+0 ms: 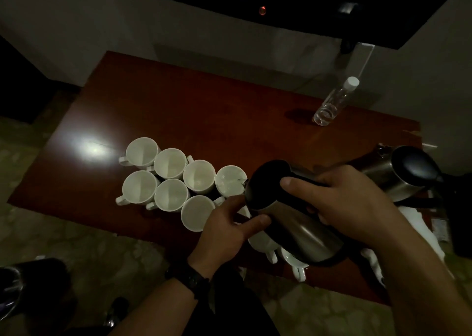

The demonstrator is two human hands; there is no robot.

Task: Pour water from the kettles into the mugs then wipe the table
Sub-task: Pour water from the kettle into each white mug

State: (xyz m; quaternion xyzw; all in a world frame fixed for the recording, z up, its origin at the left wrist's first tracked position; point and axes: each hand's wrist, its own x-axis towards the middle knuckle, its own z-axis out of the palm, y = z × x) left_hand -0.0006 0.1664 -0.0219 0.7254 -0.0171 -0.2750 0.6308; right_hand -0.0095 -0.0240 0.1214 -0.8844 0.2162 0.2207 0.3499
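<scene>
A steel kettle (298,223) with a black lid is tilted left, its spout over a white mug (229,180) in which water glints. My right hand (342,197) grips the kettle's black handle from above. My left hand (229,223) holds the kettle's body near the lid, thumb on the steel. Several white mugs (169,163) stand clustered on the dark red table (178,100). A second steel kettle (406,172) stands at the right edge. More mugs (263,241) lie partly hidden under the tilted kettle.
A clear plastic bottle (332,103) with a white cap stands at the back right. White cloth or paper (413,218) lies at the right edge under my right arm. A wall and a dark screen rise behind the table. Patterned floor surrounds it.
</scene>
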